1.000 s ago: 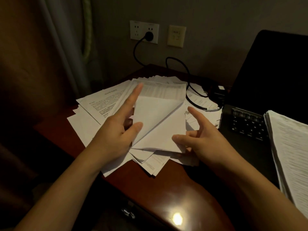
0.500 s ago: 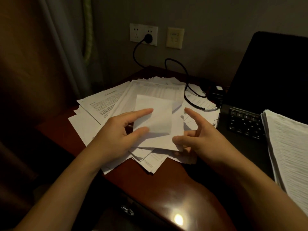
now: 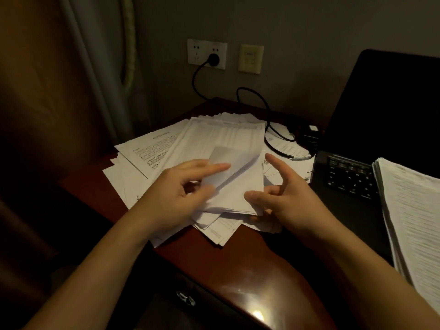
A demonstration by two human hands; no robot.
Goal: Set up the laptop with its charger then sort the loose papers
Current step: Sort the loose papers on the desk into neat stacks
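Two hands [image 3: 176,194] [image 3: 288,201] pinch one thin, folded white sheet [image 3: 238,186].

Two hands [image 3: 176,198] [image 3: 292,206], one laptop [image 3: 392,110], one charger cable [image 3: 213,60], two paper piles [image 3: 214,136] [image 3: 409,210], two wall plates [image 3: 197,53] [image 3: 251,58], one desk [image 3: 238,265].

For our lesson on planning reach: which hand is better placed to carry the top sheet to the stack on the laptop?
Right, probably. The right hand pinches the near corner of the top sheet and lies nearer the stack on the laptop; the left hand would have to cross.
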